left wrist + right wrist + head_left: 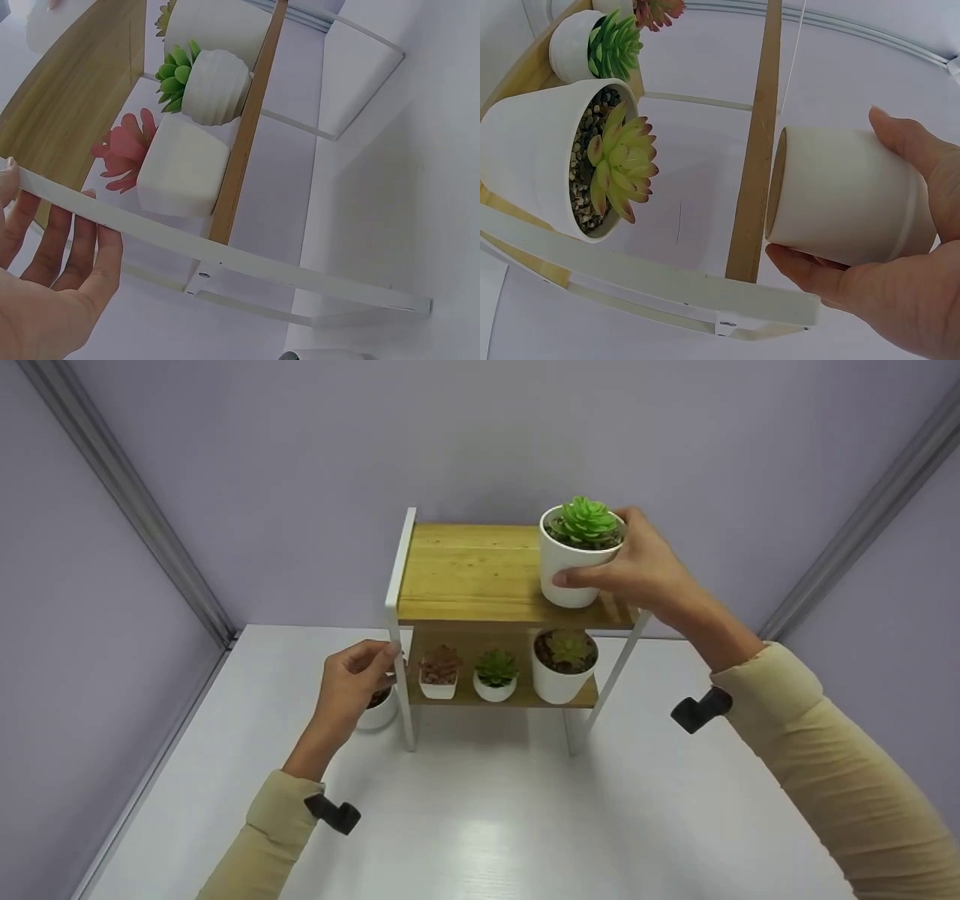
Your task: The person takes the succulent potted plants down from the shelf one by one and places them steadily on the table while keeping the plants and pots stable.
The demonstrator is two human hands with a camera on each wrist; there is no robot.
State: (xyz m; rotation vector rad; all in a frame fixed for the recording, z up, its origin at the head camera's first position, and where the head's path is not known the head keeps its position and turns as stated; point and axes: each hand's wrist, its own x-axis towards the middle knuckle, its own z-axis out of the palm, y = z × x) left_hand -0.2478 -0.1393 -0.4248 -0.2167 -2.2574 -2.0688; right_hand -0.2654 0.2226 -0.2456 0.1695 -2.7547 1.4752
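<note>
My right hand [649, 566] grips a white pot [574, 577] by its side, thumb across the front. A bright green succulent [589, 521] grows in it. In the right wrist view the pot's base [778, 184] is right at the edge of the upper shelf board [757, 165]. My left hand [352, 679] holds the white left post [403, 682] of a small two-tier shelf, thumb on one side and fingers on the other in the left wrist view. The wooden top board [465, 574] lies between the hands.
On the lower board stand a reddish succulent pot [439, 690], a small green one [495, 690] and a larger white pot [559, 682]. Another white pot [379, 716] sits on the white table [480, 825], left of the shelf, partly behind my left hand. A pale wall [480, 442] rises behind.
</note>
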